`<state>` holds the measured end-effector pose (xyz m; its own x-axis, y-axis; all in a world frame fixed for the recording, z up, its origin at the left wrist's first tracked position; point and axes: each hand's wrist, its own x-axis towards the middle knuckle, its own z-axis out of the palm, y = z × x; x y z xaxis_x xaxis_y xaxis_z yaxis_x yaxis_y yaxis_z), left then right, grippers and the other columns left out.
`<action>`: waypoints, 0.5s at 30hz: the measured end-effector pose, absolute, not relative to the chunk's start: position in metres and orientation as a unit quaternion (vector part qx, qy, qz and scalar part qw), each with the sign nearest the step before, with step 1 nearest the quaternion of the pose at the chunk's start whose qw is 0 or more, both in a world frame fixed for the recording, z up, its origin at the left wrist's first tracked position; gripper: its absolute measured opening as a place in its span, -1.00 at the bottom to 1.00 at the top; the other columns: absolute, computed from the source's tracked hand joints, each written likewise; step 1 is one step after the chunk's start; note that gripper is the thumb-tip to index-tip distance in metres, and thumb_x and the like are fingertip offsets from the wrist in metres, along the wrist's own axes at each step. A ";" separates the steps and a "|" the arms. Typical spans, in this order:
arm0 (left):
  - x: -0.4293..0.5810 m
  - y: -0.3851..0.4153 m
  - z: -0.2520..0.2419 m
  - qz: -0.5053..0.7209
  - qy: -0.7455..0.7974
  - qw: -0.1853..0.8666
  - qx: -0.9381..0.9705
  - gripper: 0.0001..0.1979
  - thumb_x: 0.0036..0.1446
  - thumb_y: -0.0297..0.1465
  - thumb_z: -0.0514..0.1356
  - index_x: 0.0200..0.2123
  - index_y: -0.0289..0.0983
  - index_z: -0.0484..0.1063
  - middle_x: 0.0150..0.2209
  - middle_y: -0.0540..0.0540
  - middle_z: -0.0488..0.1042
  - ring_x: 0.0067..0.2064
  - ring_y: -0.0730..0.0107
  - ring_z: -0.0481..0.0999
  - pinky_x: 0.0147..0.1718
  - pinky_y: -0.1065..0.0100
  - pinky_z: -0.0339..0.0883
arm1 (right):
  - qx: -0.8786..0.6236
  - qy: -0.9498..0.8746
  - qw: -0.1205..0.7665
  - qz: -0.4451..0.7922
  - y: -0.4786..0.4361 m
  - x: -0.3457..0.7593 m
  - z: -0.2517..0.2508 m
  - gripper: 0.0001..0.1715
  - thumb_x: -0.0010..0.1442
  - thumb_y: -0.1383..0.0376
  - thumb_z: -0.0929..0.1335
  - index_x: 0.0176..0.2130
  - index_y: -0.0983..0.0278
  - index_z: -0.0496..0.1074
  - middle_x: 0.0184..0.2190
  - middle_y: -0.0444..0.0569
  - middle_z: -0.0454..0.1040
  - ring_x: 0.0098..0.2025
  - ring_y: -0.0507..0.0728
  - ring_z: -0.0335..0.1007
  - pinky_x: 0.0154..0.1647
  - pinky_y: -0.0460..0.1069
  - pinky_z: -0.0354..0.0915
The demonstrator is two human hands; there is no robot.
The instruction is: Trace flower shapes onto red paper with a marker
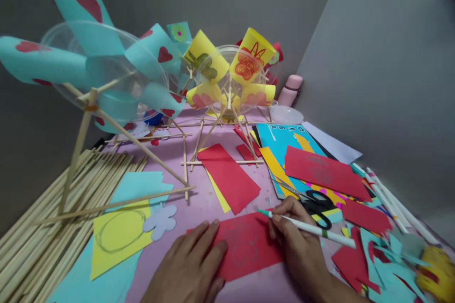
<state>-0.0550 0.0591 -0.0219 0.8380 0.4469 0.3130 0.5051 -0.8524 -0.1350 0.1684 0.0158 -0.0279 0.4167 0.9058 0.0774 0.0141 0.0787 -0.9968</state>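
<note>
Green-tipped marker (313, 229) over sketched red paper (245, 244)

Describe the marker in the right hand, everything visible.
The marker is slim and straight, with a white, plastic-looking barrel, a green tip and a dark green band toward the rear. No cap covers the tip. The right hand grips it near the tip, between thumb and fingers. It slants slightly in view, tip to the left, rear lower right. The tip is by the far edge of the red paper; contact there can't be told.
</note>
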 end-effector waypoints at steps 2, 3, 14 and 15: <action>-0.055 0.058 -0.021 -0.120 -0.260 0.108 -0.952 -0.62 0.13 -0.25 0.22 0.03 -0.18 0.38 0.07 -0.15 0.45 -0.01 0.15 0.50 -0.13 0.26 0.45 | -0.601 -0.407 0.607 0.323 0.017 0.172 -0.021 -0.81 0.18 0.26 0.30 -0.45 0.21 0.24 -0.65 -0.25 0.27 -0.59 0.03 0.18 -0.55 -0.11 0.14; -0.055 0.057 -0.021 -0.116 -0.265 0.105 -0.951 -0.61 0.13 -0.24 0.22 0.03 -0.18 0.39 0.07 -0.15 0.45 -0.02 0.16 0.50 -0.13 0.27 0.44 | -0.615 -0.416 0.594 0.308 0.016 0.174 -0.016 -0.81 0.19 0.25 0.30 -0.45 0.20 0.24 -0.64 -0.25 0.28 -0.57 0.04 0.20 -0.53 -0.10 0.16; -0.050 0.050 -0.004 -0.088 -0.353 0.018 -0.931 -0.52 0.09 -0.23 0.21 0.09 -0.24 0.38 0.06 -0.23 0.43 0.03 -0.01 0.43 -0.06 0.11 0.37 | -0.680 -0.599 0.384 0.178 -0.028 0.194 -0.016 -0.76 0.32 0.22 0.20 -0.14 0.19 0.41 -0.20 0.01 0.52 -0.12 0.19 0.45 -0.12 0.02 0.32; -0.048 0.048 0.000 -0.071 -0.370 -0.003 -0.926 -0.50 0.09 -0.22 0.22 0.09 -0.25 0.38 0.05 -0.24 0.44 0.02 -0.02 0.43 -0.06 0.10 0.36 | -0.677 -0.601 0.384 0.179 -0.030 0.194 -0.018 -0.76 0.32 0.22 0.20 -0.14 0.19 0.41 -0.19 0.01 0.52 -0.11 0.19 0.45 -0.11 0.03 0.33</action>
